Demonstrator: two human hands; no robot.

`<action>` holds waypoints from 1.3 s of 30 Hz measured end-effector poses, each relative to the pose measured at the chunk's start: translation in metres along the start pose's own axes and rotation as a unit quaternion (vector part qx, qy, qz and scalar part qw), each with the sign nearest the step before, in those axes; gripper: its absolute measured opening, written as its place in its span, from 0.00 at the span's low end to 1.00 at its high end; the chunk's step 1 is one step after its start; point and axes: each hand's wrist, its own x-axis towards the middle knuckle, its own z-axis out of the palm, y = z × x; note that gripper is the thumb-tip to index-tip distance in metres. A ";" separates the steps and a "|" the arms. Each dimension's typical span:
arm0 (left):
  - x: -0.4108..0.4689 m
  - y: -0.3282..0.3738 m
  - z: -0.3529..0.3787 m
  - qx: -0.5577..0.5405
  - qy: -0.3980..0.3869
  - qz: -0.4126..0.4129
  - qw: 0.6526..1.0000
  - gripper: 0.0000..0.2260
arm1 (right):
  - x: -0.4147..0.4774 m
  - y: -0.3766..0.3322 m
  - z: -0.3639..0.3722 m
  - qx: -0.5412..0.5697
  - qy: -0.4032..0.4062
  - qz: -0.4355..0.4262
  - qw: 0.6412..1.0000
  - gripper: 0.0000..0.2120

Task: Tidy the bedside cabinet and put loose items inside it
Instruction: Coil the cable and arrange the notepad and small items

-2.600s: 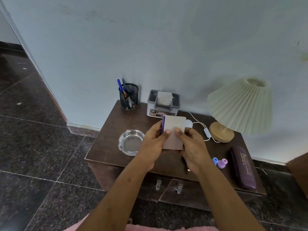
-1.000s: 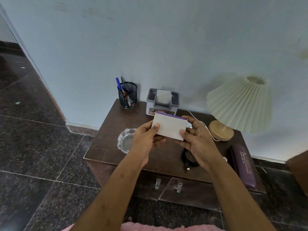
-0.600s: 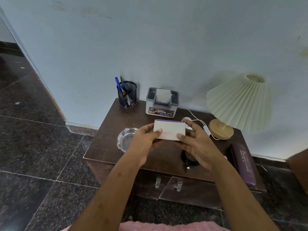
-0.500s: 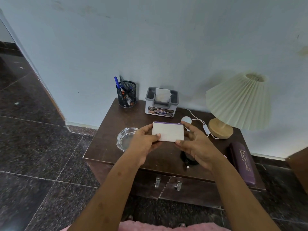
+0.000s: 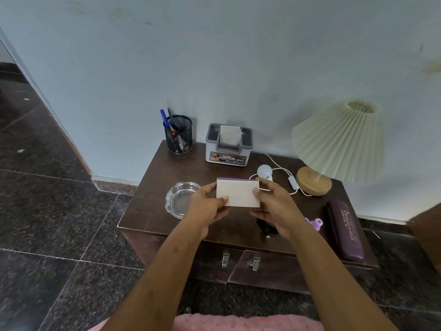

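A small white box with a purple top edge is held level above the dark wooden bedside cabinet. My left hand pinches its left end and my right hand pinches its right end. Loose on the cabinet top lie a glass ashtray, a white bulb, a coiled black cable partly hidden under my right hand, small blue and purple caps and a purple glasses case. The two cabinet doors with metal handles are closed.
At the back stand a mesh pen holder, a grey tissue box and a pleated lamp with a white cord. A wall rises directly behind. Dark tiled floor lies to the left.
Both hands turned the box from upright to lying lengthwise and levelled it. The cable, hidden by the hands 2.6 s ago, now shows beneath my right hand.
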 end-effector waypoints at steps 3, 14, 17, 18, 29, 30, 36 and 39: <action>-0.001 0.001 -0.001 0.039 0.002 0.005 0.999 0.12 | -0.002 -0.002 -0.002 -0.003 -0.022 0.008 1.000 0.16; -0.005 0.005 -0.001 0.074 -0.002 0.050 0.996 0.09 | -0.006 -0.010 -0.004 -0.041 -0.016 -0.029 0.999 0.14; -0.006 0.006 -0.001 0.071 -0.002 0.049 0.996 0.09 | -0.008 -0.011 -0.004 -0.042 -0.021 -0.031 0.998 0.13; -0.006 0.006 -0.001 0.070 -0.003 0.049 0.996 0.09 | -0.008 -0.011 -0.005 -0.035 -0.024 -0.028 0.999 0.13; -0.004 0.006 -0.002 0.058 0.012 0.044 0.997 0.12 | -0.010 -0.012 -0.003 -0.041 -0.034 -0.032 0.998 0.14; -0.004 0.005 -0.002 0.061 0.015 0.046 0.997 0.12 | -0.010 -0.012 -0.002 -0.045 -0.031 -0.034 0.998 0.14; 0.000 0.002 -0.003 0.068 0.033 0.031 0.997 0.11 | -0.007 -0.010 0.003 -0.045 -0.010 -0.023 0.999 0.13; 0.001 -0.002 -0.003 0.094 0.037 0.011 0.995 0.10 | -0.007 -0.002 0.006 -0.035 -0.008 0.002 0.999 0.13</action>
